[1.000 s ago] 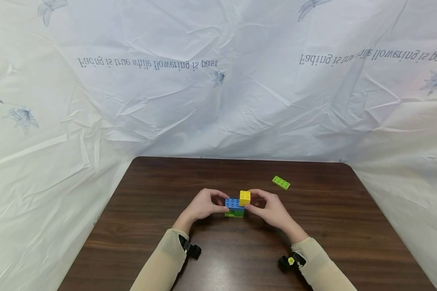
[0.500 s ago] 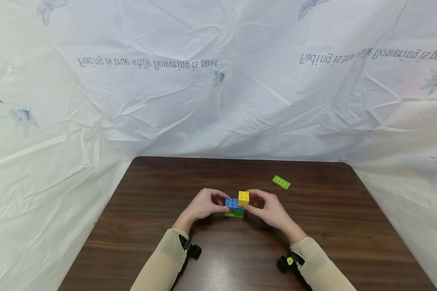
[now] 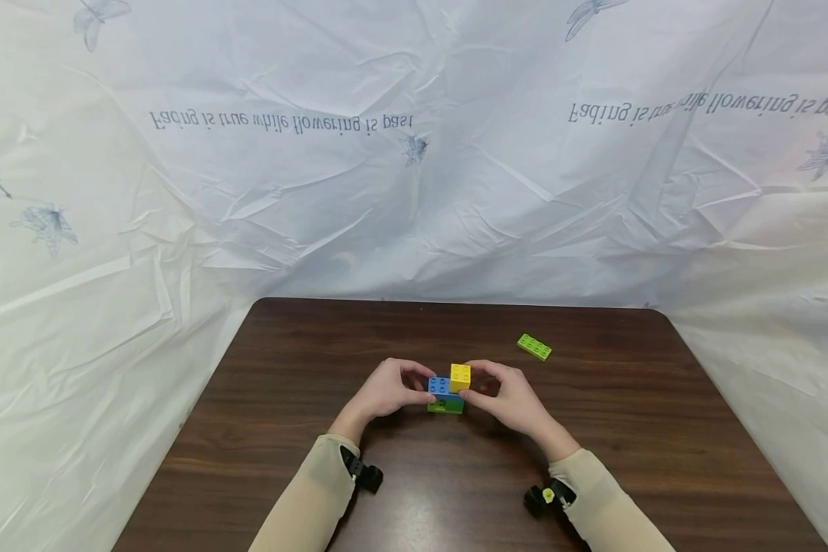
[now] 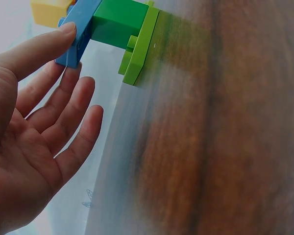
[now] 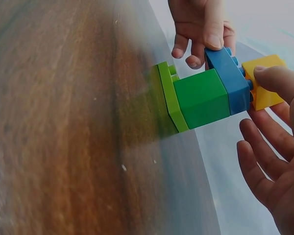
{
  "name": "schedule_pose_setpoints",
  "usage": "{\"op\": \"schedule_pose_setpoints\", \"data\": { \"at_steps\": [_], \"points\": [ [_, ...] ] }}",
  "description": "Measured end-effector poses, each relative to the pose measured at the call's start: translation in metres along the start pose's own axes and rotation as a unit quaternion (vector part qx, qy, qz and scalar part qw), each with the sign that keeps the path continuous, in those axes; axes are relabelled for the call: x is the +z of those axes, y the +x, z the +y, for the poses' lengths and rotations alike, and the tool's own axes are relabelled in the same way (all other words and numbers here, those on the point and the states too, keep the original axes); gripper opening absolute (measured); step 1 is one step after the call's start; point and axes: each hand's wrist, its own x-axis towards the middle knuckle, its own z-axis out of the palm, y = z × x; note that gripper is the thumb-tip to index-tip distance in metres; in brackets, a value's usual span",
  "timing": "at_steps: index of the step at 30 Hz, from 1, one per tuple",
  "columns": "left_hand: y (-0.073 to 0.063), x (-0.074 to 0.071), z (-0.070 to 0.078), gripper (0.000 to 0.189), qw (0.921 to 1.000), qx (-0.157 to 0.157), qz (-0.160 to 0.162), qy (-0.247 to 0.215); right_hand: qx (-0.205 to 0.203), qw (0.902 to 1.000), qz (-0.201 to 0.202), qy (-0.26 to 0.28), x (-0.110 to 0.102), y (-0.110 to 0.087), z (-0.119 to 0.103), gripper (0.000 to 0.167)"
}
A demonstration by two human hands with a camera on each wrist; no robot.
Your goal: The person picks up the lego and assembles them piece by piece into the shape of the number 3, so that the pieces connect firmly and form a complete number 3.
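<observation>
Head view: a small stack of toy bricks stands upright near the middle of the tabletop (image 3: 593, 429), between two hands, with a lime base plate (image 5: 170, 98) at the bottom, then a green brick (image 5: 203, 98), a blue brick (image 5: 230, 81) and a yellow brick (image 5: 264, 98) above the blue one's right end. The left hand (image 3: 386, 389) pinches the blue brick at its left end; the right hand (image 3: 507, 395) grips the yellow one between thumb and fingers. Blue studs show beneath the yellow brick, so it looks not fully seated. The bricks are probably light, stiff plastic, smooth and a little slippery but hardly fragile; flat side faces seem the best hold, low on the stack for steadiness, since the blue brick overhangs the green at the left. Beyond lies a loose lime plate (image 3: 534, 347), studs up. The tabletop is dark, glossy wood grain, and a creased pale sheet (image 3: 497, 253) with upside-down printed lettering hangs behind
</observation>
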Motion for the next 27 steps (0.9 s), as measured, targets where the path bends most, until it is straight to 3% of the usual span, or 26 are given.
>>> {"op": "schedule_pose_setpoints", "data": {
  "at_steps": [27],
  "points": [
    [0.0001,0.0004,0.0005,0.032,1.0000,-0.002,0.000,-0.002,-0.019,0.9998,-0.003,-0.008,0.0027,0.0006,0.0009,0.041]
  ]
}}
